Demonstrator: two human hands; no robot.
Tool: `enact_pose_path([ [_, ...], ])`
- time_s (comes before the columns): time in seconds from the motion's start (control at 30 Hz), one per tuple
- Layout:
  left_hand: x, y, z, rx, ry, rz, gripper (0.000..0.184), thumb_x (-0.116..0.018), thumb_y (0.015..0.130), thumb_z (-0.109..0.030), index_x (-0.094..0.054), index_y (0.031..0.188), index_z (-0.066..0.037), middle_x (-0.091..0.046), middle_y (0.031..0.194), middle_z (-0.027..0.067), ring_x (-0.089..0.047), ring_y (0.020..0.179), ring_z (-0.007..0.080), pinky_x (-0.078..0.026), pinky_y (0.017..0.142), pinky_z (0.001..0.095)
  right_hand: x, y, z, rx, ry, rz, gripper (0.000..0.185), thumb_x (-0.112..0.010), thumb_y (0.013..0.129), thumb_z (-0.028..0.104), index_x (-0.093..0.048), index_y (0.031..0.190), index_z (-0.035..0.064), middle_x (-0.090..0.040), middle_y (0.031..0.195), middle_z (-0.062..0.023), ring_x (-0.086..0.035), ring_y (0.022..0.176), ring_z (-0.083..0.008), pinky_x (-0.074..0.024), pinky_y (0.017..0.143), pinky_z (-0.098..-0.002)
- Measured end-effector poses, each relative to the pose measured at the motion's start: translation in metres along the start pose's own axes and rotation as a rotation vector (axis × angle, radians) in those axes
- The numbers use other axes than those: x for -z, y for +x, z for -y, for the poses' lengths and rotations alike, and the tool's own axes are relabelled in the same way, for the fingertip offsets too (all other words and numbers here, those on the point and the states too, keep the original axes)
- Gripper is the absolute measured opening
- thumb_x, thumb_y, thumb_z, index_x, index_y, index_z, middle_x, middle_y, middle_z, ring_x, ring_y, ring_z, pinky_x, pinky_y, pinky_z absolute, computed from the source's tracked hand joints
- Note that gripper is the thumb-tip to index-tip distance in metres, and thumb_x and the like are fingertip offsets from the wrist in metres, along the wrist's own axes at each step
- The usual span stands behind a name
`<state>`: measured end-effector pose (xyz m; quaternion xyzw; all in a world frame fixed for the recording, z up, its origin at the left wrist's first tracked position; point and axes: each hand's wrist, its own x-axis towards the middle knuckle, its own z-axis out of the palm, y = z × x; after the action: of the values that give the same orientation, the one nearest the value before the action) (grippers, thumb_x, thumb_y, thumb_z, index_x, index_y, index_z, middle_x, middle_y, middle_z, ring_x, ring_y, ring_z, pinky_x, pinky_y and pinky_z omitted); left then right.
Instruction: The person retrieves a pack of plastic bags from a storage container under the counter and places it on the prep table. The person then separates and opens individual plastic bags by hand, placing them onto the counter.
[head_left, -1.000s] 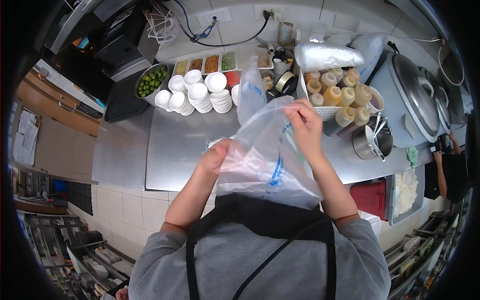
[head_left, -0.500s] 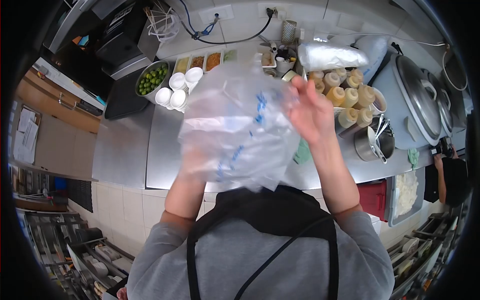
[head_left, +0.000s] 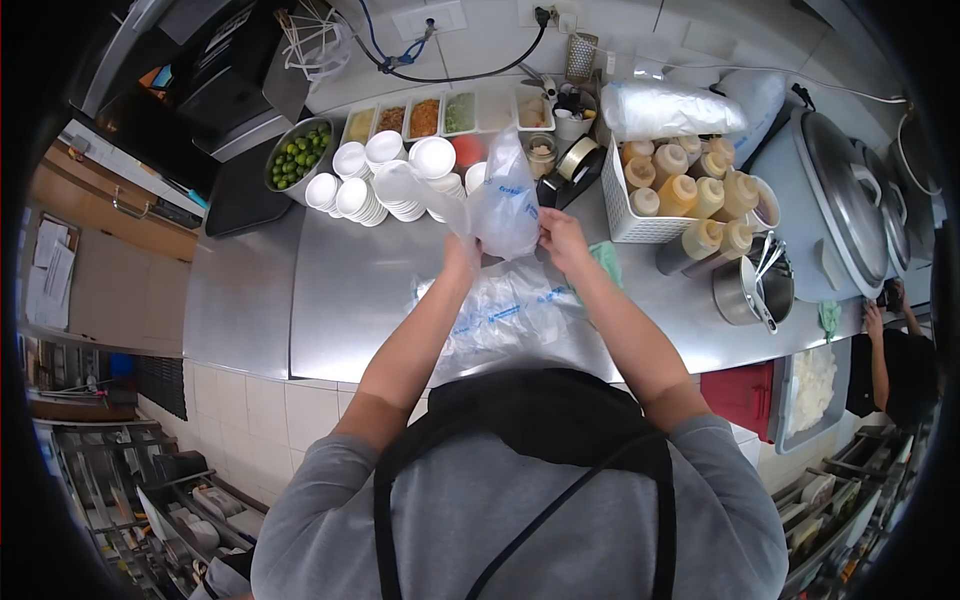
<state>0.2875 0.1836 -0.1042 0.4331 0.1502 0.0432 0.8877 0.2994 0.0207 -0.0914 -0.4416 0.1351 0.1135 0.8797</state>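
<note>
A clear plastic bag (head_left: 510, 210) with blue print stands up off the counter between my hands. My left hand (head_left: 462, 255) is closed on its left side, where a loose flap of the plastic rises; some of those fingers are hidden. At the bag's right edge, my right hand (head_left: 562, 235) pinches the plastic between thumb and fingers. More flat printed plastic bags (head_left: 510, 318) lie on the steel counter under my forearms. Stacks of white foam cups (head_left: 352, 198) stand just beyond my left hand, and a tape dispenser (head_left: 575, 165) sits beyond my right.
A bowl of limes (head_left: 300, 155) is at the back left, by several food containers (head_left: 425, 118). To the right are a white basket (head_left: 640, 228) of squeeze bottles, a green cloth (head_left: 606, 262), a steel pot (head_left: 738, 290) and large lidded pots. Another person's hand (head_left: 873, 325) shows far right.
The spread plastic in front of me has come down, with printed bags now flat on the counter. Both hands moved forward and inward and now hold a bag upright near the cups.
</note>
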Motion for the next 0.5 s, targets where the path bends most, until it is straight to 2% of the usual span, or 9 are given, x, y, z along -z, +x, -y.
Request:
enact_pose_path([
  [0.03,0.008,0.008,-0.001,0.162,0.085,-0.136,0.02,-0.044,0.084,-0.019,-0.054,0.085,-0.002,-0.054,0.074,0.0038,-0.052,0.065,0.0151,-0.043,0.059,0.0262,0.012,0.002,0.005,-0.04,-0.267,-0.015,0.018,-0.048,0.08,0.007,-0.06,0.091,0.0,-0.058,0.081,-0.0055,-0.054,0.066,-0.0143,-0.0416,0.057,-0.0238],
  [0.07,0.026,0.014,0.003,0.149,0.312,-0.038,0.019,-0.046,0.082,-0.019,-0.053,0.08,-0.002,-0.051,0.07,0.0039,-0.049,0.061,0.0141,-0.042,0.057,0.0256,0.022,0.005,0.014,-0.072,-0.534,-0.035,0.018,-0.05,0.078,0.006,-0.062,0.09,0.0025,-0.059,0.087,-0.0072,-0.057,0.072,-0.0178,-0.0444,0.061,-0.0266],
  [0.1,0.048,0.013,0.005,0.135,0.539,0.061,0.019,-0.047,0.08,-0.019,-0.052,0.075,-0.001,-0.048,0.066,0.004,-0.046,0.058,0.013,-0.04,0.055,0.025,0.031,0.001,0.022,-0.058,-0.532,-0.038,0.018,-0.05,0.078,0.006,-0.062,0.09,0.0025,-0.059,0.087,-0.0072,-0.057,0.072,-0.0178,-0.0444,0.061,-0.0266],
  [0.17,0.06,-0.021,-0.027,-0.042,0.948,0.533,0.021,-0.05,0.077,-0.021,-0.054,0.078,0.0,-0.053,0.072,0.0094,-0.051,0.063,0.0178,-0.042,0.058,0.0292,0.054,-0.023,0.031,0.314,-1.195,0.024,0.017,-0.057,0.073,0.012,-0.063,0.09,0.0104,-0.06,0.08,-0.0044,-0.052,0.07,-0.0141,-0.0393,0.061,-0.0265],
  [0.23,0.078,-0.054,-0.032,-0.327,1.388,0.669,0.023,-0.051,0.075,-0.021,-0.057,0.077,0.001,-0.057,0.077,0.0148,-0.056,0.068,0.0238,-0.043,0.061,0.0345,0.069,-0.059,0.043,0.724,-1.893,-0.063,0.02,-0.06,0.068,0.014,-0.064,0.087,0.0137,-0.059,0.073,-0.0048,-0.049,0.073,-0.0177,-0.0363,0.064,-0.0317],
  [0.3,0.098,-0.063,-0.041,-0.604,1.49,0.632,0.018,-0.054,0.072,-0.018,-0.061,0.075,-0.001,-0.06,0.079,0.0164,-0.057,0.072,0.0316,-0.043,0.064,0.0398,0.086,-0.08,0.038,0.91,-2.096,-0.146,0.017,-0.062,0.063,0.017,-0.063,0.079,0.012,-0.058,0.072,-0.0035,-0.048,0.078,-0.0197,-0.0339,0.066,-0.0345],
  [0.33,0.099,-0.061,-0.057,-0.617,1.487,0.631,0.018,-0.054,0.072,-0.018,-0.061,0.075,-0.001,-0.06,0.079,0.0164,-0.057,0.072,0.0316,-0.043,0.064,0.0398,0.097,-0.081,0.035,0.922,-2.097,-0.152,0.017,-0.062,0.063,0.017,-0.063,0.079,0.012,-0.058,0.072,-0.0035,-0.048,0.078,-0.0197,-0.0339,0.066,-0.0345],
  [0.4,0.081,-0.066,-0.103,-0.319,1.698,0.488,0.011,-0.057,0.069,-0.014,-0.062,0.069,-0.004,-0.06,0.073,0.0147,-0.057,0.071,0.0321,-0.044,0.064,0.0395,0.116,-0.074,0.029,0.796,-2.179,0.008,0.012,-0.062,0.062,0.019,-0.06,0.072,0.0119,-0.058,0.075,-0.0014,-0.048,0.076,-0.0196,-0.0332,0.065,-0.0342],
  [0.5,0.026,-0.084,-0.139,-0.46,1.798,0.251,0.006,-0.062,0.066,-0.012,-0.063,0.069,-0.006,-0.06,0.071,0.0114,-0.056,0.067,0.03,-0.045,0.06,0.0364,0.103,-0.074,0.04,0.787,-2.126,-0.059,0.016,-0.066,0.06,0.023,-0.057,0.067,0.0119,-0.056,0.077,-0.0002,-0.048,0.075,-0.019,-0.0325,0.063,-0.0342],
])
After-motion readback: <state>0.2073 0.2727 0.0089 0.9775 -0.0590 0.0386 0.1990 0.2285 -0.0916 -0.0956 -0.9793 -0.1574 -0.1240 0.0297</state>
